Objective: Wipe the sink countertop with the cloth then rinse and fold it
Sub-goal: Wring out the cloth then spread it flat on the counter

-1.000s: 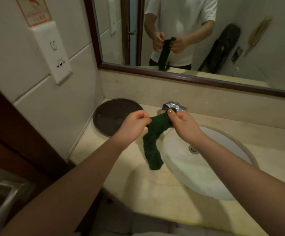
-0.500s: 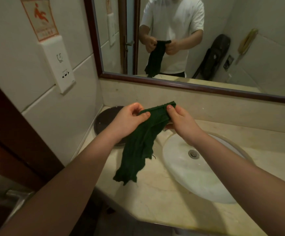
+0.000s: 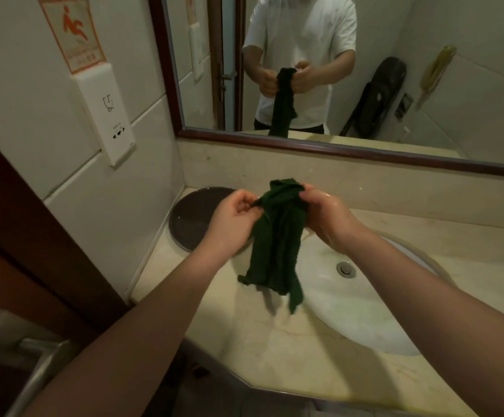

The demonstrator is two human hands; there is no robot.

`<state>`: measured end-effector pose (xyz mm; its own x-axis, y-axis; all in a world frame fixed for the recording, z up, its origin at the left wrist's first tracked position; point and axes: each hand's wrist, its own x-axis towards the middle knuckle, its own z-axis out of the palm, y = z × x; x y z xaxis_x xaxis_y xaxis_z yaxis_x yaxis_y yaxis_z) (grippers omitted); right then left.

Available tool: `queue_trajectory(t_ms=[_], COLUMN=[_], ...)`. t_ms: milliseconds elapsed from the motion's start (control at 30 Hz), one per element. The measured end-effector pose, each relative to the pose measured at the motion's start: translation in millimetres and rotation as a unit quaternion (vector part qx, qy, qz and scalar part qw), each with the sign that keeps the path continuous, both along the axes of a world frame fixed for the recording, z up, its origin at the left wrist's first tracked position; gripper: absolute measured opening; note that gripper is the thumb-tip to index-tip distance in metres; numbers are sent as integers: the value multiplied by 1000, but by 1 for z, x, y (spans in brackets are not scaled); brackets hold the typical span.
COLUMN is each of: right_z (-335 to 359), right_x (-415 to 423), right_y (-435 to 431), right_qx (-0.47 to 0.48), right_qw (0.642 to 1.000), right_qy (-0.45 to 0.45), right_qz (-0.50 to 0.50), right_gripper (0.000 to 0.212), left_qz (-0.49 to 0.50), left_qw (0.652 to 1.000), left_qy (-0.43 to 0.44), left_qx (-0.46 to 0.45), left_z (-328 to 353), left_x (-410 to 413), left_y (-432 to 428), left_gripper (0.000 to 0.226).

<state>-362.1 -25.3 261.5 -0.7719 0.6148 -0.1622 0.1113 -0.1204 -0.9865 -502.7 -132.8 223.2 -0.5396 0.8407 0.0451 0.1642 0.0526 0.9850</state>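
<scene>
A dark green cloth (image 3: 274,245) hangs bunched in the air above the left rim of the white oval sink (image 3: 362,308). My left hand (image 3: 232,224) pinches its upper left edge. My right hand (image 3: 324,215) grips its top right, and the skin looks wet. The cloth's lower end dangles just over the cream marble countertop (image 3: 244,341). The tap is hidden behind the cloth and hands.
A dark round plate (image 3: 193,218) lies on the counter's back left corner. A framed mirror (image 3: 395,70) on the back wall reflects a person holding the cloth. A wall socket panel (image 3: 106,112) is on the left wall. A metal door handle (image 3: 34,368) sits at lower left.
My hands have drawn closer together, and the cloth, spread wider half a second ago, now hangs gathered into a narrower bunch. The view has shifted slightly.
</scene>
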Motion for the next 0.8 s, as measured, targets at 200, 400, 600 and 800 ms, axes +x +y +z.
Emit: queue_trajectory(t_ms=[200, 400, 600, 800], right_z=[-2, 2, 1, -1], right_x=[5, 9, 16, 4], right_y=[5, 9, 12, 5], right_qx=[143, 186, 224, 278], right_qw=[984, 976, 963, 949], right_qy=[-102, -110, -146, -124], right_qz=[-15, 3, 45, 81], right_gripper=[27, 18, 14, 10], left_qz=[-27, -36, -25, -169], left_qw=[997, 989, 998, 980], left_qy=[69, 143, -40, 35], left_qx=[12, -19, 36, -97], left_z=[19, 18, 26, 31], left_x=[-7, -13, -26, -18], left_y=[-1, -3, -2, -4], left_gripper=[15, 15, 19, 23])
